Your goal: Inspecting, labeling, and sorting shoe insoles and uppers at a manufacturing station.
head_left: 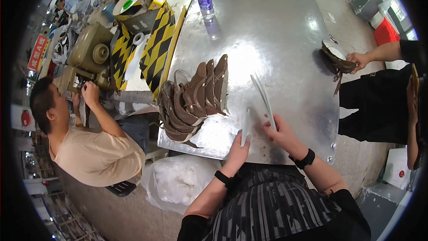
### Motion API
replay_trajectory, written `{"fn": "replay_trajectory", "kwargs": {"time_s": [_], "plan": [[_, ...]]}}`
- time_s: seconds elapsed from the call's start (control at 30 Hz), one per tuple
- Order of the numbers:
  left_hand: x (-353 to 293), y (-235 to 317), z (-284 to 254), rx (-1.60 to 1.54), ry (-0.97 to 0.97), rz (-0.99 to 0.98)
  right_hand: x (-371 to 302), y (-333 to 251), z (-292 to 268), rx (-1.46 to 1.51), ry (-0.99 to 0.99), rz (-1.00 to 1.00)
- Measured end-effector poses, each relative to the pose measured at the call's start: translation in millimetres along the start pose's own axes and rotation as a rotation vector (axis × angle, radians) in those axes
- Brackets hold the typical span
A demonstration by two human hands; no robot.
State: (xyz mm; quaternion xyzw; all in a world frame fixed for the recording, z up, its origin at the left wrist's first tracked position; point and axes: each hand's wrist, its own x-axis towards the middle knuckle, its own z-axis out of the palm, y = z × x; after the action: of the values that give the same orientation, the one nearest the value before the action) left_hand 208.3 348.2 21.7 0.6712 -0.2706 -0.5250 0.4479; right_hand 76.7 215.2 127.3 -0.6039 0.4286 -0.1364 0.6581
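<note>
Nearest the lens, the left hand [237, 148] rises from a banded wrist, fingers closed around a thin white strip [245, 126] standing on edge on the metal table [276, 31]. To its right, the right hand [282, 135] angles inward, fingers pinched on a longer pale strip [264, 98] that slants away over the tabletop. A fanned stack of brown shoe uppers [194, 100] lies just left of both. What the strips are made of is hard to tell; the right fingertips are partly hidden behind the strip.
</note>
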Motion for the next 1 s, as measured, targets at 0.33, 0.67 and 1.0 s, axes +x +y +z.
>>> {"fn": "replay_trajectory", "kwargs": {"time_s": [0.33, 0.67, 1.0], "plan": [[0.2, 74.2, 33.1, 0.439, 0.01, 0.438, 6.4, 70.4, 0.7, 0.066, 0.328, -0.159], [-24.3, 75.1, 27.1, -0.536, -0.464, -0.377, -15.5, 37.7, -41.3, 0.47, -0.056, 0.026], [-1.0, 89.4, 43.3, -0.622, -0.271, -0.467, -34.8, 26.7, -63.1, -0.42, 0.032, 0.024]]}}
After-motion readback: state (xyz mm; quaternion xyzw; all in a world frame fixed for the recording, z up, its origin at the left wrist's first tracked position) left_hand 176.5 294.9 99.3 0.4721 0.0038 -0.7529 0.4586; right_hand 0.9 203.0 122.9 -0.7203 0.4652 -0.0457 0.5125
